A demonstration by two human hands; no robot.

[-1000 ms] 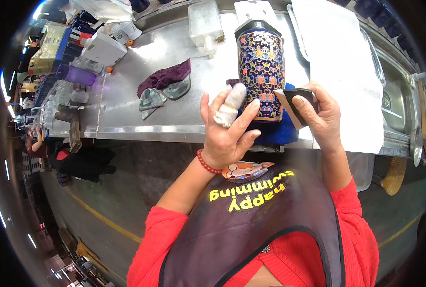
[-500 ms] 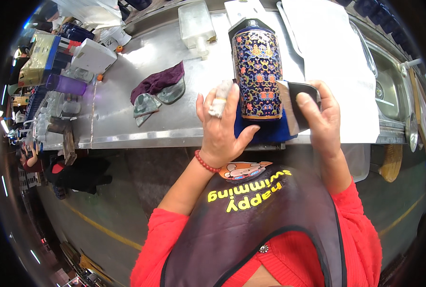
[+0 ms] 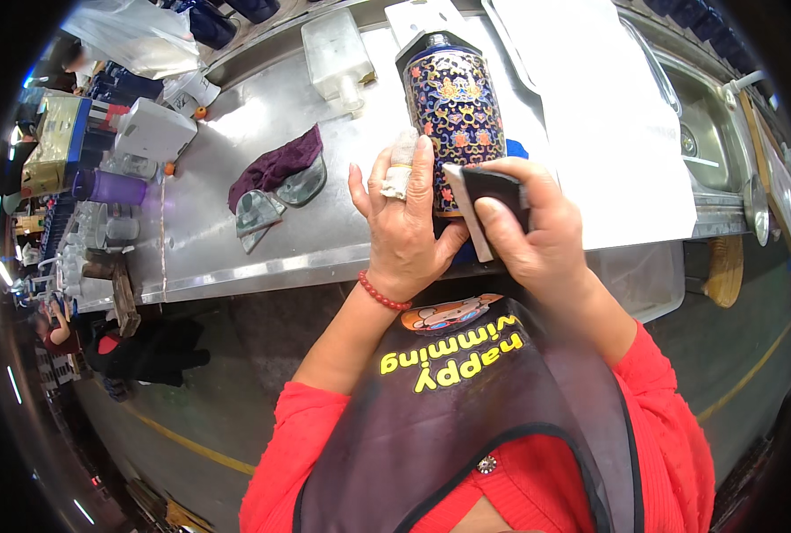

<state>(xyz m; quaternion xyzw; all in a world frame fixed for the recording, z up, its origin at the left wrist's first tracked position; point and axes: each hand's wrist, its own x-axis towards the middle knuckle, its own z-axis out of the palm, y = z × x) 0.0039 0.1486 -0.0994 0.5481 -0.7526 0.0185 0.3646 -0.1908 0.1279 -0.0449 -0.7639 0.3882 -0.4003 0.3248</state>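
Observation:
A dark blue bottle [image 3: 456, 98] with a colourful floral pattern lies on the metal table, its neck pointing away from me. My left hand [image 3: 404, 209] rests along its near left side, fingers apart and thumb near the base. A whitish wrap surrounds one of its fingers. My right hand [image 3: 537, 218] is closed around a flat black scraper-like block [image 3: 495, 191] with a pale, light-brown edge strip. That strip is tilted against the lower right of the bottle and hides part of it. Blue material [image 3: 516, 149] shows beside the bottle.
Left on the metal table [image 3: 209, 178] lie a purple cloth [image 3: 275, 164] and greyish flat pieces [image 3: 302, 184]. A clear plastic container [image 3: 335, 58] stands behind. White sheeting [image 3: 608, 133] covers the right side, before a sink [image 3: 715, 142]. Boxes and a purple bottle [image 3: 111, 186] crowd the far left.
My right hand has brought the black block leftward, from beside the bottle onto its lower right side. The block now stands more on edge. The whole view has shifted slightly.

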